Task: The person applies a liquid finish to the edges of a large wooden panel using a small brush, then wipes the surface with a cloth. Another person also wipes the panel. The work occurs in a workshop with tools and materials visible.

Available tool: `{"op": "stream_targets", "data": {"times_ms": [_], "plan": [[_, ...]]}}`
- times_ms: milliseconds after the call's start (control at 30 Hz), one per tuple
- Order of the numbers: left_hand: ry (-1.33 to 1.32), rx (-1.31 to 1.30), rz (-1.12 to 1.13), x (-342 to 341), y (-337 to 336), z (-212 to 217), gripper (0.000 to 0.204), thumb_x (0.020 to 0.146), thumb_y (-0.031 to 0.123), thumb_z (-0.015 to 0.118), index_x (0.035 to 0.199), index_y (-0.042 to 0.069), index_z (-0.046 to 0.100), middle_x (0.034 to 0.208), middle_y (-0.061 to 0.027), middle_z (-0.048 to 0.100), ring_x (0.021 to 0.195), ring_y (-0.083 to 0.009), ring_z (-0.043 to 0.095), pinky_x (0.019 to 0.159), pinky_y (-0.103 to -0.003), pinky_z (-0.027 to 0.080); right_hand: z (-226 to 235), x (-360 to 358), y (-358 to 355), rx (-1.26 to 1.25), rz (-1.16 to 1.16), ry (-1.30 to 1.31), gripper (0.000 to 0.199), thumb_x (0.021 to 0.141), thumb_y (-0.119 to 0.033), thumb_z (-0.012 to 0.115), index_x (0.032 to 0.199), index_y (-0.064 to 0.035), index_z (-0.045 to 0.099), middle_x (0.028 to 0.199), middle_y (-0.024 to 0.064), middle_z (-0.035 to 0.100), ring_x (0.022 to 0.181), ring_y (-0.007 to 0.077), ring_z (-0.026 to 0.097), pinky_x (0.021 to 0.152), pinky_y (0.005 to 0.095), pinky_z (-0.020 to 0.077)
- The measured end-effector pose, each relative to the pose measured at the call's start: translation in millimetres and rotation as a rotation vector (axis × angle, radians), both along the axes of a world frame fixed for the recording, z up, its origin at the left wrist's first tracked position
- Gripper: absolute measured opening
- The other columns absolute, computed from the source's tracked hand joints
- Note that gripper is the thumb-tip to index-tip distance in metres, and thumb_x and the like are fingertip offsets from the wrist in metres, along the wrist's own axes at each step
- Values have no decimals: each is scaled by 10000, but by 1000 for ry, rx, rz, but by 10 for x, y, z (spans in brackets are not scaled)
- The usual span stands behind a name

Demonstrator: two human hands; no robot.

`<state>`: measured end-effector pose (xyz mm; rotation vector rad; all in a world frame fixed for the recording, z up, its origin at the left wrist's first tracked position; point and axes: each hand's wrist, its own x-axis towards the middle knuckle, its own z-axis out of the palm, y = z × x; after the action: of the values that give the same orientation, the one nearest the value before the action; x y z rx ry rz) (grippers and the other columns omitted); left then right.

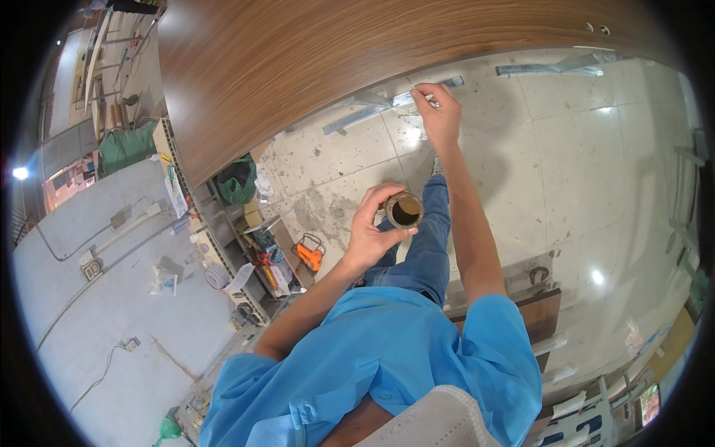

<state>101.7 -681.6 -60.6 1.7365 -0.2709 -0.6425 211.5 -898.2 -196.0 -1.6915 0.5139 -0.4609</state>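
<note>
My left hand [369, 232] is closed around a small round open-topped jar [407, 211] with dark brown liquid inside, held in front of my body above the jeans. My right hand [441, 113] reaches forward to the near edge of a wood-grain panel [357, 56]. Its thumb and fingers are pinched together at that edge. A thin pale bit shows at the fingertips, too small to name. The panel spans the far side, above the tiled floor.
Metal feet [553, 69] show on the floor below the panel. To the left stands an open shelf unit with clutter, a green bag [237, 182] and an orange tool [309, 255]. A brown board [538, 314] lies behind me at right. Cables run along the grey surface [97, 328].
</note>
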Motion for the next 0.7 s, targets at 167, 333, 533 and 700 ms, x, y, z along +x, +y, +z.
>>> {"op": "stream_targets", "data": {"times_ms": [167,333,533,700], "plan": [[0,2,-12,-2,5,-20,792,726,-11,938,1433,89,596,1438,-94,559,1358,-252,560,1180,-400,425,9,-7,-131,5,-68,33,149,906,-108,820,1045,-59,800,956,52,755,878,161,680,793,290,530],[20,1,-18,0,-20,-15,788,731,-6,937,1434,85,593,1442,-96,552,1370,-255,550,1195,-405,410,-91,80,-432,-66,-250,33,141,911,-128,807,1039,-71,790,993,86,758,850,206,690,788,328,536],[-5,27,-55,33,-66,23,780,736,-17,930,1432,73,591,1448,-104,547,1380,-255,541,1205,-405,401,-109,59,-593,58,-323,-7,168,913,-129,811,1062,-55,790,987,83,764,883,213,696,821,328,538],[27,7,-51,56,-153,-11,790,727,-13,941,1430,73,592,1455,-106,546,1379,-257,541,1205,-402,402,-178,89,-455,-42,-136,-36,164,917,-130,811,1061,-53,798,987,71,767,882,207,694,820,331,537]]}}
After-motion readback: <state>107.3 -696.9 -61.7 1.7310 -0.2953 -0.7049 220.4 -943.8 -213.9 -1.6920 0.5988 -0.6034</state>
